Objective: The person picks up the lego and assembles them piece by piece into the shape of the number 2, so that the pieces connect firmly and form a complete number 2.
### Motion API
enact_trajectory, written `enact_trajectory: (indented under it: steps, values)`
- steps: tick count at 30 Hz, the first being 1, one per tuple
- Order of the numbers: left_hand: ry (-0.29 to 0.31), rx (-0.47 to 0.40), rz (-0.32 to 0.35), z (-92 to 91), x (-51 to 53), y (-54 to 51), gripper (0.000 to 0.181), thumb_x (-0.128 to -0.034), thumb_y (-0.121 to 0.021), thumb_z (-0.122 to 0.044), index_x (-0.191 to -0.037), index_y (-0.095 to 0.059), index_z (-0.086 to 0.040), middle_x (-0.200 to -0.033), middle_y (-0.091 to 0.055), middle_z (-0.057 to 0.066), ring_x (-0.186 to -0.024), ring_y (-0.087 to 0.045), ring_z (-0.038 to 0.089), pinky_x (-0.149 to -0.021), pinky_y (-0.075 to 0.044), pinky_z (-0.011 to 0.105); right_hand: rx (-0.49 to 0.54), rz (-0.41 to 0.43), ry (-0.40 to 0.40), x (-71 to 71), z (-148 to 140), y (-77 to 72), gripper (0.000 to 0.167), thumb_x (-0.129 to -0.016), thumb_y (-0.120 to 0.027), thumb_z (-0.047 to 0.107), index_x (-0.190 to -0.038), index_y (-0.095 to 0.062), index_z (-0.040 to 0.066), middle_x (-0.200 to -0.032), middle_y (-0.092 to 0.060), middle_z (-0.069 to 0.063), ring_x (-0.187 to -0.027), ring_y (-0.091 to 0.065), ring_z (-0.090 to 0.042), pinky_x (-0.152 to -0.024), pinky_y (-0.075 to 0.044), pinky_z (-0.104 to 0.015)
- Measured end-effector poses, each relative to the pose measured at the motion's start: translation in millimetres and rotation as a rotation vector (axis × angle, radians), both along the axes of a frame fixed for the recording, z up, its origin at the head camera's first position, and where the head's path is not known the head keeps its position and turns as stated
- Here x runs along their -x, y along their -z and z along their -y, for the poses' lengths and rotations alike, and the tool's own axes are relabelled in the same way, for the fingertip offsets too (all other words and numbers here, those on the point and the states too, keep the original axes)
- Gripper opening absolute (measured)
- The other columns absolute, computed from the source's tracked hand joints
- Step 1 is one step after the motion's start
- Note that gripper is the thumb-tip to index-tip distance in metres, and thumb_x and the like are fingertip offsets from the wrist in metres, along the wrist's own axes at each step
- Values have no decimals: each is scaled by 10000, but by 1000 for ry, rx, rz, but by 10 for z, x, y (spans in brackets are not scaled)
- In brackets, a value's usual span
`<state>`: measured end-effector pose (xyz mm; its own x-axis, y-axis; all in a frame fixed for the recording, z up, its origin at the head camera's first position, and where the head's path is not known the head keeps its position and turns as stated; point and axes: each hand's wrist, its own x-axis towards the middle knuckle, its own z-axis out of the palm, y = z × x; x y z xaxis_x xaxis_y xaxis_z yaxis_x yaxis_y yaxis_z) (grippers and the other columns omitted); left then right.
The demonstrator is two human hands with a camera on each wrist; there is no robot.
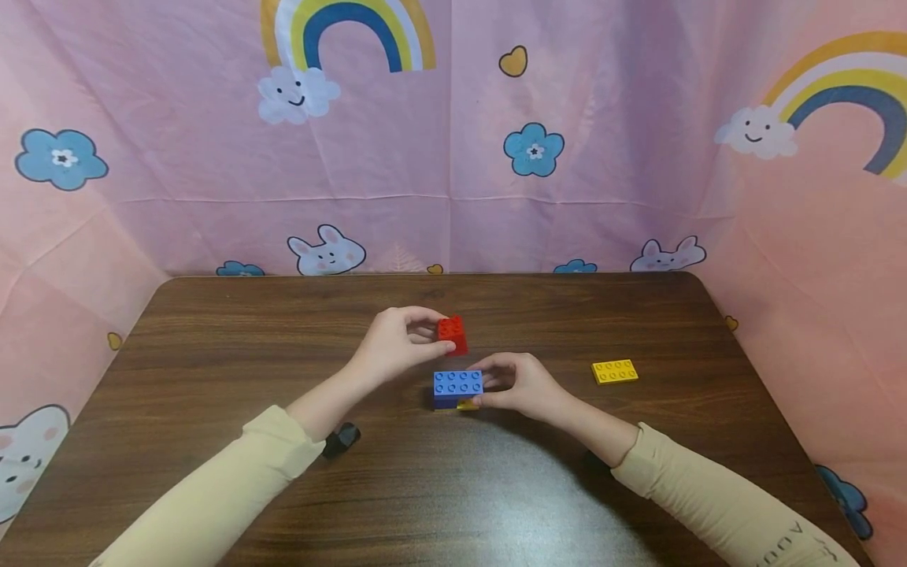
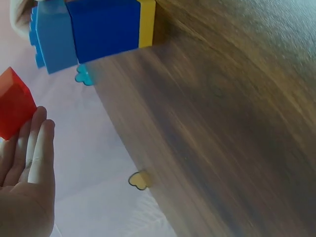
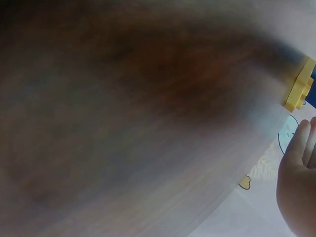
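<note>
Pinching red brick in left grip, likely keeping studs clear; pinching blue stack in right grip, likely for steadiness

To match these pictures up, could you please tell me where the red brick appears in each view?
Head: red brick just below centre, in the left hand.
Left wrist: at the left edge.
Right wrist: not in it.
Shared landmark: blue-and-yellow stack; below centre, top left, right edge respectively.
</note>
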<state>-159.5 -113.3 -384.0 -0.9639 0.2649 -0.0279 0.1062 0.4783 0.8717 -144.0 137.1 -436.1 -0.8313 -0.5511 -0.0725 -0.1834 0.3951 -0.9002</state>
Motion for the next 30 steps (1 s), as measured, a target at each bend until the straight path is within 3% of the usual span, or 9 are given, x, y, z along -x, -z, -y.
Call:
enact_trajectory:
  steps: [15,30]
  values:
    - [74,-22,-19,-86,-143,-36,381,-895,-862,-97,-1232,-736,29,-1197,-779,204,-1045,-789,309,-915,-651,385,11,10,-7,5,-6,11,424,-886,-862,75,-1250,-700,-67,-1202,-763,-224,-1093,-769,-314,-975,-632,-388]
    - [144,-6,-50,-136,-209,122,350,-880,-869,-77,-1191,-752,33,-1139,-794,188,-1005,-794,274,-887,-657,355,26,-16,-19,2,0,6,405,-881,-863,68,-1227,-706,-74,-1187,-768,-233,-1074,-777,-326,-960,-636,-373]
